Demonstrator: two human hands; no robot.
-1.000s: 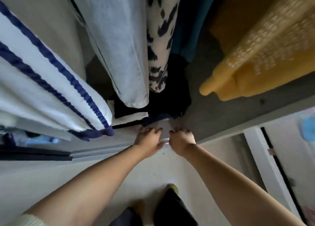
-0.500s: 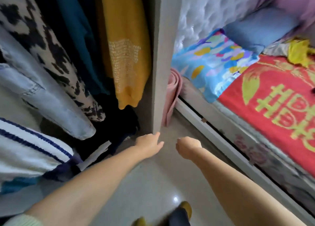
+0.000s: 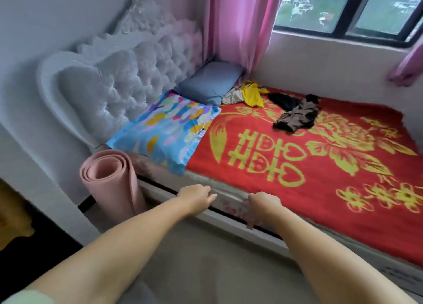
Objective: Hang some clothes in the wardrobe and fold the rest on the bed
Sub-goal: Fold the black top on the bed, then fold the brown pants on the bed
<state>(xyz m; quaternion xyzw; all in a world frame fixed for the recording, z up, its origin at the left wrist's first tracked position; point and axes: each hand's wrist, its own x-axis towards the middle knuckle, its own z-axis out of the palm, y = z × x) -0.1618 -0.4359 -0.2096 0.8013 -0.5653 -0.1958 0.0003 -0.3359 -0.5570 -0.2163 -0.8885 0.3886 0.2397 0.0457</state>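
Turned away from the wardrobe, the view now faces the bed, and both arms reach toward its near edge. The left hand and right hand are loosely curled and empty, likely ready for the next garment. Far across the red blanket, a crumpled dark garment and yellow clothes lie near the blue pillow, not yet folded.

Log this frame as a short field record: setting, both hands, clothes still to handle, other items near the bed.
setting: bedside, facing a bed with a red blanket
left hand: empty, fingers loosely curled, over the bed edge
right hand: empty, fingers loosely curled, motion-blurred
clothes on bed: yellow garment, dark garments, both unfolded near the far side
pillows: patterned pillow, blue pillow
beside bed: rolled pink mat, standing upright
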